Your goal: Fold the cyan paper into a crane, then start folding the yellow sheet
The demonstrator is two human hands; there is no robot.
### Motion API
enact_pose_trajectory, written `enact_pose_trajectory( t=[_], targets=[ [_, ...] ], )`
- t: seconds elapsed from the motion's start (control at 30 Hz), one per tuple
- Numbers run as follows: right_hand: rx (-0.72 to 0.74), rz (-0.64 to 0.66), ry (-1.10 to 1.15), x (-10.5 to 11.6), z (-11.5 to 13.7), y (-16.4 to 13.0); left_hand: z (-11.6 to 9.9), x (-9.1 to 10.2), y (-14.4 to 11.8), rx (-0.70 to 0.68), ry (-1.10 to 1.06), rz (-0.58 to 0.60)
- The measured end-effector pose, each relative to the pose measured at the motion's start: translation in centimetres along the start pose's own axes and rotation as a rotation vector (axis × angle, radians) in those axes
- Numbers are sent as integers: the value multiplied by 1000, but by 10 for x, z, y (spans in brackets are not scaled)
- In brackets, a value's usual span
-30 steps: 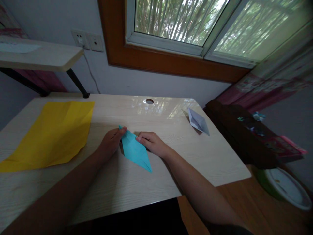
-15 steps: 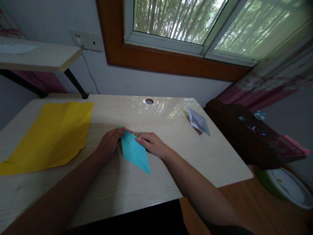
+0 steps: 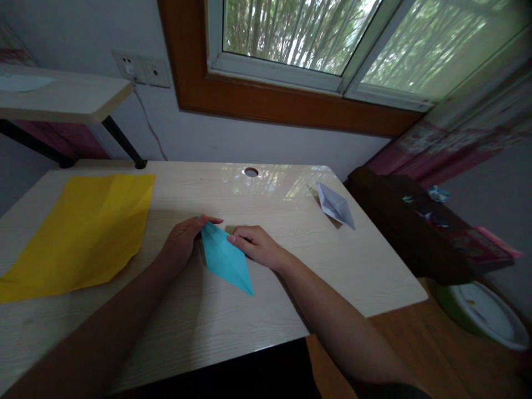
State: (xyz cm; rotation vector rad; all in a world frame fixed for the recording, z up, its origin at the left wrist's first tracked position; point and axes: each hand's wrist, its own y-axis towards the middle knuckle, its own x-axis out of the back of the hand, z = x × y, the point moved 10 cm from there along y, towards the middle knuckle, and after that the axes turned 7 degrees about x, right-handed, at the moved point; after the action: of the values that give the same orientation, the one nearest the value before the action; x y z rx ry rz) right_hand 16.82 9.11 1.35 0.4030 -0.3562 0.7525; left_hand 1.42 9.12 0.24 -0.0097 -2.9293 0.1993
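My left forearm (image 3: 120,310) slants up between 1 and 2 o'clock, my right forearm (image 3: 332,310) between 10 and 11. My left hand (image 3: 180,242) pinches, one finger stretched toward 3 o'clock. At 3 o'clock from it, near but apart, my right hand (image 3: 258,245) pinches too, thumb (image 3: 238,241) toward 10 o'clock, fingers bent.

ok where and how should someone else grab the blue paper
I'd pinch the blue folded paper by its near tip, from the person's side: it narrows that way, while the left hand holds the far end and the right hand the right edge.
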Motion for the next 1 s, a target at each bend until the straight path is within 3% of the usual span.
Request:
enact_pose_trajectory(
  t=[0.17,0.53,0.83,1.0],
  targets=[
    [-5,4,4,0,0,0,7,0,3,6,-54,11],
    [20,5,3,1,3,0,0,0,0,-1,-9,16],
    [44,4,13,0,2,1,14,-2,3,45,-182,44],
    [36,10,3,-1,2,0,13,3,4,39,-221,-13]
  ],
)
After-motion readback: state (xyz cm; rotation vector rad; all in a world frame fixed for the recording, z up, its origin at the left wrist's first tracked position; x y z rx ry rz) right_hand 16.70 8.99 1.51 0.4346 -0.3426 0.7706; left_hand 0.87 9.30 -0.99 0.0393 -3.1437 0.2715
